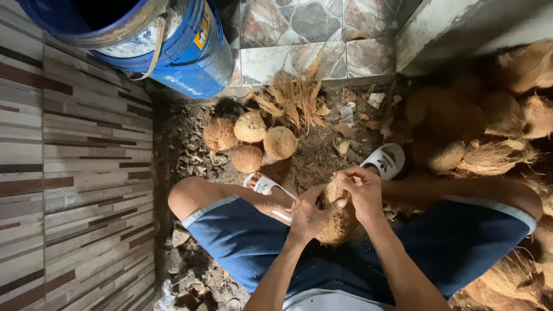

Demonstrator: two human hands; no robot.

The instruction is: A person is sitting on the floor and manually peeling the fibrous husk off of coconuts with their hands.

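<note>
I sit low with my knees apart, in blue shorts and white sandals. Between my knees I hold a fibrous brown coconut [336, 222]. My left hand [308, 216] grips its left side from below. My right hand [362, 193] closes over its top, fingers curled into the husk fibres. Several husked coconuts [250, 141] lie in a small group on the dirt ahead of my feet, beside a tuft of torn husk [295, 101].
A blue barrel [173, 43] stands at the upper left next to a striped tiled wall [69, 173]. A heap of unhusked coconuts [489, 132] fills the right side. Stone tiles [311, 34] and a concrete step [449, 29] lie beyond. Husk scraps litter the ground.
</note>
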